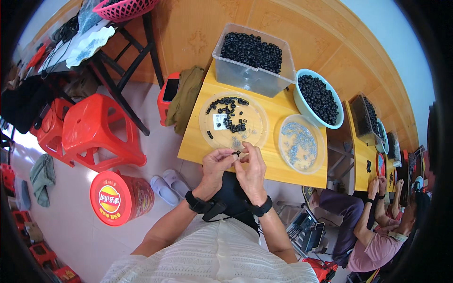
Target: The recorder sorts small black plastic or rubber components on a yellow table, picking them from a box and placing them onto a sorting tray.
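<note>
Just off the near edge of the table, my two hands meet at the fingertips. Between its thumb and forefinger my left hand (pixel 215 167) pinches a small black ring-shaped part (pixel 237 153). My right hand (pixel 253 171) is closed beside it, thumb and forefinger drawn together against the part; whatever they grip is too small to make out. Beyond my fingers lies a shallow round clear tray (pixel 257 109) with loose black rings (pixel 234 126) and some small clear pieces. Another round tray (pixel 285 159), to the right, holds many tiny pale-blue clear pieces (pixel 300 144).
At the back of the yellow table (pixel 194 142) stand a clear bin (pixel 252 80) and a pale-blue bowl (pixel 304 104), both full of black rings. Red stools (pixel 92 125) and a red-lidded tub (pixel 109 199) are on the left. Another person (pixel 377 247) works at a table on the right.
</note>
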Action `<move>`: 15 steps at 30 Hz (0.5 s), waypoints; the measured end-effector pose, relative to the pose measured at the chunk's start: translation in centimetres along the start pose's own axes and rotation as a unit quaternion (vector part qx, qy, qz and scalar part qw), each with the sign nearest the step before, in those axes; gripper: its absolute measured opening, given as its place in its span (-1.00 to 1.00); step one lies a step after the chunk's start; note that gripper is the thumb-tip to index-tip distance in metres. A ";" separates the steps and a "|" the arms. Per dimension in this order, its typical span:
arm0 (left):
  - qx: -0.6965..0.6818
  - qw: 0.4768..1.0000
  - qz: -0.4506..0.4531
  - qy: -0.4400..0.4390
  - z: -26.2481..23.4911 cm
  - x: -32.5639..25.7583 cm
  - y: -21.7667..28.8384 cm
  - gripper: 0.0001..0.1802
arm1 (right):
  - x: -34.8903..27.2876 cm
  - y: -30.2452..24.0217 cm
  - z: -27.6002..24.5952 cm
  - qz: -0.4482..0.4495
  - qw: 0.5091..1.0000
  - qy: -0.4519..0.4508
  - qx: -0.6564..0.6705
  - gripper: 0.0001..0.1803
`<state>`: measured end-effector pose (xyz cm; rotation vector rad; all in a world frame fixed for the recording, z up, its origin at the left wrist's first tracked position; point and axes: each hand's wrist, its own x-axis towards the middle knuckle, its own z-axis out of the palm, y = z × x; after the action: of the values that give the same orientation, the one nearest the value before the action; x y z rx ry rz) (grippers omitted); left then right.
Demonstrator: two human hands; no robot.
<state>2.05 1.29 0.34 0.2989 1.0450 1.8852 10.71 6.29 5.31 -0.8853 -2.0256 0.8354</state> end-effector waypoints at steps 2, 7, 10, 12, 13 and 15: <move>-0.009 1.000 -0.010 -0.006 0.2 0.0 0.5 -0.83 | 0.0 0.9 -0.2 -0.035 0.999 -0.010 -0.033 -0.61; 0.045 0.997 -0.057 -0.033 0.2 0.1 1.2 -0.82 | 0.2 1.6 -0.5 -0.088 0.991 -0.020 -0.100 -0.69; 0.071 0.990 -0.098 -0.069 0.4 0.0 1.5 -0.77 | 0.2 1.5 -1.2 -0.078 0.990 -0.033 -0.115 -0.68; 0.095 0.987 -0.104 -0.083 0.7 -0.5 1.7 -0.74 | 0.1 1.4 -1.8 -0.102 0.984 -0.044 -0.142 -0.72; 0.119 0.983 -0.108 -0.093 0.9 -0.8 1.8 -0.72 | 0.0 1.3 -1.8 -0.103 0.983 -0.036 -0.148 -0.72; 0.131 0.978 -0.121 -0.105 0.8 -0.8 2.1 -0.73 | -0.3 1.2 -1.7 -0.100 0.978 -0.075 -0.169 -0.78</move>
<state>1.65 0.58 2.61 0.4902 1.1301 1.4652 12.57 7.13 5.10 -0.7998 -2.3885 0.4650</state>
